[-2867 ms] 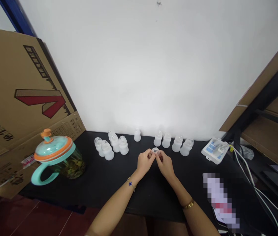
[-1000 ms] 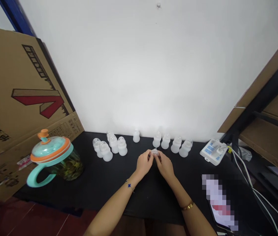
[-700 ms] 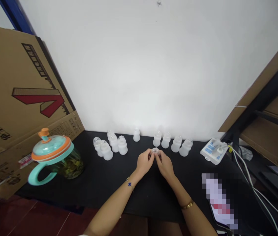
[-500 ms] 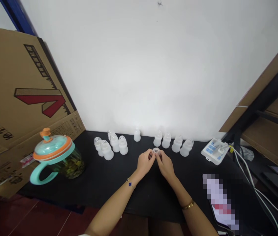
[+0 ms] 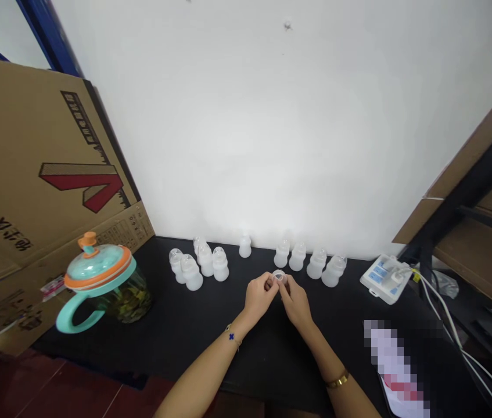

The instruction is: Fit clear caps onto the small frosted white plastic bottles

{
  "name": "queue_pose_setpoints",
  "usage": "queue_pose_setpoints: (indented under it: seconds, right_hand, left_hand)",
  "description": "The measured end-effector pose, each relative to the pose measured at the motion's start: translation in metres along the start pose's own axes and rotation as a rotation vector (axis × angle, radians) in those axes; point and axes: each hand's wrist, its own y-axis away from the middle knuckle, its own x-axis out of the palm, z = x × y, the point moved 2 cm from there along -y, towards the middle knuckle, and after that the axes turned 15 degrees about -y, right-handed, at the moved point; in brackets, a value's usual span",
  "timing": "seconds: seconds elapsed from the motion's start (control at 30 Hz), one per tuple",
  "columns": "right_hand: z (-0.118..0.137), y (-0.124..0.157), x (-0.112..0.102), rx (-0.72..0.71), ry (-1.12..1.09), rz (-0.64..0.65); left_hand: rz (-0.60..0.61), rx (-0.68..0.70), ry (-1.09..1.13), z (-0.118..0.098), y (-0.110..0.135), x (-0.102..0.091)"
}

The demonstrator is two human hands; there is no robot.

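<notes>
Between my two hands is a small, whitish, translucent ring-shaped piece [image 5: 279, 275], perhaps part of a baby bottle. My left hand [image 5: 259, 295] pinches it from the left, thumb and fingers closed on its rim. From the right, my right hand [image 5: 295, 301] closes thumb and fingertips on the same piece. My fingers cover its lower part. Behind and to the left stand several frosted baby bottles [image 5: 191, 274] with clear domed caps. Several more such bottles [image 5: 316, 265] form a row at the back right. One lone bottle [image 5: 244, 246] stands by the wall.
A large glass pitcher [image 5: 124, 299] with a turquoise handle and orange-trimmed lid holds leaves at the left, before a cardboard box [image 5: 19, 128]. To the right lie a white power strip [image 5: 387, 278] with cables and a blurred-out phone [image 5: 398, 371]. The black table [image 5: 176, 342] meets a white wall.
The camera view has tilted slightly, so everything sits a little lower. Both hands keep hold of the ring-shaped piece, whose opening now faces up more; the fingers have shifted slightly around it.
</notes>
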Motion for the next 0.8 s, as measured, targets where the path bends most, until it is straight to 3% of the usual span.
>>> queue_pose_setpoints:
  seconds: [0.8]
  right_hand:
    - [-0.0023,-0.0005,-0.0004,-0.005,-0.019,-0.009]
  left_hand:
    - [-0.007,0.047,-0.04,0.0003,0.003,0.0037]
